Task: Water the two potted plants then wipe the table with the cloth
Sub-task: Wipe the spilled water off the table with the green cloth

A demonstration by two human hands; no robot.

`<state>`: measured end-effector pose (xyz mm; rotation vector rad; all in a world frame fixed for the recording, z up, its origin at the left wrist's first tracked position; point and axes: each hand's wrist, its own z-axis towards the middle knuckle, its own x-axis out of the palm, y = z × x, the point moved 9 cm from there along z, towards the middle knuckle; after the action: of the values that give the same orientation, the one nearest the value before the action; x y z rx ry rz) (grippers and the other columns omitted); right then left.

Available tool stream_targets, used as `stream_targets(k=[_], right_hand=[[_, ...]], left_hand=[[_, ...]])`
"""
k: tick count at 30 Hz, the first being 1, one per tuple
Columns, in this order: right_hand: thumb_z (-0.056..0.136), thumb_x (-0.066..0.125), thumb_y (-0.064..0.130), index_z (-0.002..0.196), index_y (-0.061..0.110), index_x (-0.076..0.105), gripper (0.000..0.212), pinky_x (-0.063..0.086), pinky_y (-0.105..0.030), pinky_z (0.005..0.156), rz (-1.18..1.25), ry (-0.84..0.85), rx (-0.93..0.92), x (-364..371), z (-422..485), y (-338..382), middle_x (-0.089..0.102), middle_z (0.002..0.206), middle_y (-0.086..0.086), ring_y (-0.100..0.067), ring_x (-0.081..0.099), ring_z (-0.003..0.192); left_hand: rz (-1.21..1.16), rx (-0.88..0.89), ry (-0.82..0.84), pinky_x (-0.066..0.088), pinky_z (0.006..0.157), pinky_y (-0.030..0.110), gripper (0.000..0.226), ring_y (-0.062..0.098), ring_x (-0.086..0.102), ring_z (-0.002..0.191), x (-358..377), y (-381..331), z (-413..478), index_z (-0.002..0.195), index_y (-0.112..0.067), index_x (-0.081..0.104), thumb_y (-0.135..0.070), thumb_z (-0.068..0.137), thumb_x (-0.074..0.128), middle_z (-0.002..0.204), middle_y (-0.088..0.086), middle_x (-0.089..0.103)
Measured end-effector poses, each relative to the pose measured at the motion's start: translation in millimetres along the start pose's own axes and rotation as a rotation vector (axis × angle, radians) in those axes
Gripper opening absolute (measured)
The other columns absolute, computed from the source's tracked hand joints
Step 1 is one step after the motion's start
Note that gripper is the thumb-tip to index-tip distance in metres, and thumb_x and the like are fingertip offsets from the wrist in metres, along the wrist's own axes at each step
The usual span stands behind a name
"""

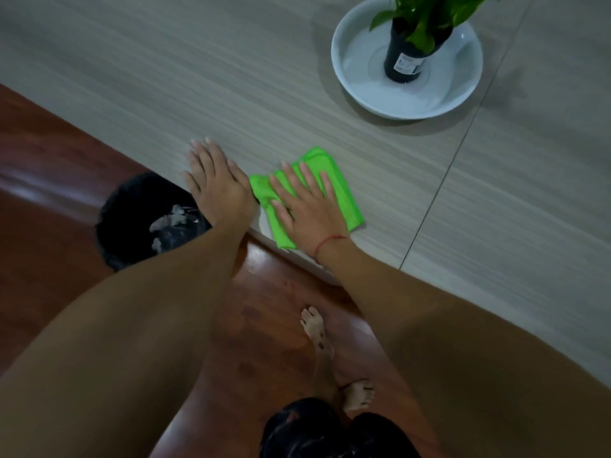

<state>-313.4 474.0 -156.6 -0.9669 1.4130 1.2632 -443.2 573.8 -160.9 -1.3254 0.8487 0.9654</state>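
Step in hand, by my reading: wipe stage.

**Hands**
- R hand (304, 206): palm-down on the green microfibre cloth (344, 196), fingers straight and spread apart, pressing it to the table (165, 77). A flat palm gives even pressure, so no grip is needed.
- L hand (215, 183): flat on bare tabletop just beside the cloth, at its 9 o'clock. Fingers straight, slightly apart. Prob. a brace while leaning in.

**Task items**
- Cloth: folded, at the near table edge, its near corner reaching the lip.
- Potted plant (413, 38): upright in a white basin (363, 94) w/ water in it, well apart at the cloth's 1 o'clock. 2nd plant not in view.

**Edges / room**
- Open tabletop from 10 to 12 o'clock of the cloth.
- Panel seam (439, 186) runs past at 3 o'clock.
- Black waste bin (125, 226) stands on the floor below the edge, at 8 o'clock of the L hand. A stroke toward it would, I judge, carry debris off the lip.
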Motion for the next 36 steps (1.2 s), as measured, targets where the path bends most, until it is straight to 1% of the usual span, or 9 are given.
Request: stream_targets(k=[4, 7, 10, 12, 18, 21, 26, 31, 36], right_hand=[[0.097, 0.032, 0.043, 0.136, 0.028, 0.054, 0.048, 0.024, -0.046, 0.113, -0.045, -0.067, -0.089, -10.1, -19.8, -32.7, 0.047, 0.147, 0.000, -0.026, 0.042, 0.137], [0.096, 0.028, 0.044, 0.137, 0.028, 0.053, 0.050, 0.024, -0.049, 0.113, -0.049, -0.079, 0.076, -14.5, -0.7, -45.0, 0.045, 0.149, 0.000, -0.026, 0.039, 0.139], [0.098, 0.023, 0.046, 0.146, 0.031, 0.039, 0.053, 0.010, -0.050, 0.117, -0.014, -0.032, 0.256, -9.2, 25.4, -34.9, 0.028, 0.158, 0.002, -0.024, 0.021, 0.147], [0.100, 0.027, 0.045, 0.148, 0.032, 0.033, 0.051, 0.004, -0.050, 0.117, -0.008, 0.005, 0.265, -0.4, 36.2, -16.0, 0.021, 0.160, 0.003, -0.023, 0.015, 0.149], [0.094, 0.031, 0.044, 0.134, 0.029, 0.056, 0.049, 0.024, -0.049, 0.113, 0.024, -0.028, 0.027, 7.6, 2.8, 13.3, 0.048, 0.146, 0.000, -0.026, 0.042, 0.138], [0.094, 0.034, 0.043, 0.131, 0.029, 0.059, 0.048, 0.030, -0.048, 0.111, 0.015, -0.058, 0.019, 2.6, -27.1, -5.7, 0.052, 0.143, 0.000, -0.026, 0.047, 0.134], [0.093, 0.031, 0.044, 0.132, 0.030, 0.058, 0.050, 0.031, -0.048, 0.111, 0.035, -0.099, 0.246, -11.3, -68.4, -66.7, 0.052, 0.143, 0.001, -0.024, 0.046, 0.134], [0.094, 0.025, 0.046, 0.137, 0.029, 0.053, 0.054, 0.024, -0.049, 0.113, 0.048, -0.109, 0.487, -26.9, -120.8, -142.3, 0.045, 0.148, 0.001, -0.025, 0.039, 0.139], [0.089, 0.006, 0.053, 0.147, 0.033, 0.035, 0.068, 0.008, -0.045, 0.118, 0.013, -0.086, 0.751, -49.1, -208.0, -231.3, 0.027, 0.158, 0.005, -0.022, 0.020, 0.147]], left_hand=[[-0.011, -0.015, 0.008, 0.002, 0.123, 0.042, 0.055, 0.023, 0.007, 0.151, 0.7, -0.2, -1.6, 0.155, -0.016, 0.017, -0.030, 0.102, 0.022, 0.163, 0.005, 0.013], [-0.005, -0.010, -0.010, 0.003, 0.122, 0.042, 0.055, 0.022, 0.009, 0.151, 0.7, -0.3, -0.9, 0.155, -0.018, 0.019, -0.031, 0.102, 0.024, 0.163, 0.005, 0.015], [-0.007, -0.010, -0.017, 0.004, 0.121, 0.041, 0.055, 0.022, 0.011, 0.151, 2.2, 1.3, 1.3, 0.154, -0.018, 0.021, -0.029, 0.100, 0.023, 0.162, 0.004, 0.017], [-0.006, 0.006, -0.022, 0.003, 0.122, 0.040, 0.057, 0.023, 0.012, 0.151, 1.2, 0.9, 0.8, 0.154, -0.017, 0.023, -0.026, 0.098, 0.024, 0.162, 0.005, 0.018], [0.021, 0.020, -0.010, 0.005, 0.121, 0.040, 0.057, 0.024, 0.013, 0.151, 0.7, 6.5, 1.3, 0.154, -0.014, 0.024, -0.023, 0.098, 0.026, 0.162, 0.007, 0.018], [0.031, 0.035, 0.040, 0.004, 0.121, 0.041, 0.057, 0.025, 0.010, 0.151, -0.8, 1.4, 0.6, 0.154, -0.013, 0.022, -0.022, 0.098, 0.026, 0.163, 0.008, 0.014], [0.084, 0.071, 0.116, -0.004, 0.122, 0.047, 0.055, 0.026, -0.003, 0.151, -5.1, -16.2, -14.0, 0.156, -0.009, 0.009, -0.022, 0.103, 0.019, 0.164, 0.011, 0.001], [0.009, 0.310, 0.147, 0.001, 0.121, 0.045, 0.053, 0.027, 0.008, 0.151, 18.7, -125.7, -78.4, 0.153, -0.008, 0.020, -0.030, 0.105, 0.022, 0.162, 0.012, 0.013], [-0.014, 0.570, 0.315, -0.001, 0.122, 0.044, 0.053, 0.024, 0.005, 0.151, 52.7, -182.5, -171.4, 0.154, -0.013, 0.020, -0.030, 0.103, 0.021, 0.163, 0.008, 0.011]])
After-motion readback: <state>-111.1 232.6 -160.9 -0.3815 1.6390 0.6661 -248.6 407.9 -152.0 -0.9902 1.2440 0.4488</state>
